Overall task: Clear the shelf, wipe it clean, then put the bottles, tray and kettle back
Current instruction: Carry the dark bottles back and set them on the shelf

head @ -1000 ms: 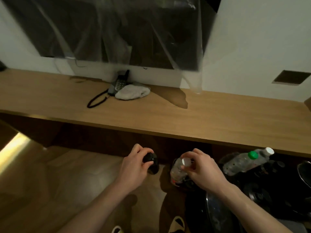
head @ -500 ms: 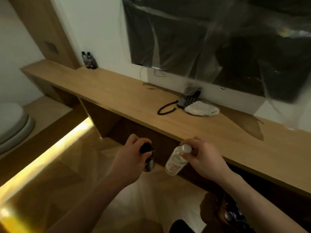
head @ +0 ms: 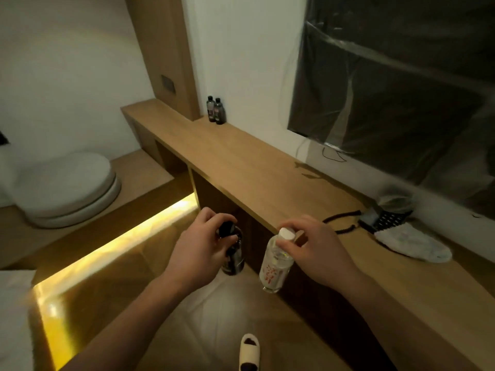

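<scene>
My left hand (head: 199, 247) grips a dark bottle (head: 234, 257) by its black cap, and the bottle hangs below the fingers. My right hand (head: 317, 247) holds a clear bottle (head: 276, 266) with a white cap and red print by its neck. Both bottles hang in front of the long wooden shelf (head: 257, 178), just below its front edge. Two more dark bottles (head: 215, 110) stand upright together at the shelf's far end, against the white wall. A white cloth (head: 413, 243) lies on the shelf to the right of my right hand.
A black telephone (head: 381, 219) with a coiled cord sits beside the cloth. A plastic-covered dark screen (head: 401, 84) hangs on the wall above the shelf. A white round seat (head: 67, 188) stands on a raised lit platform at left. A slipper (head: 249, 352) shows on the floor below.
The view has swung left and up along the shelf, away from the pile of bottles and dark items at lower right. Both hands have risen toward the shelf edge, each carrying its bottle.
</scene>
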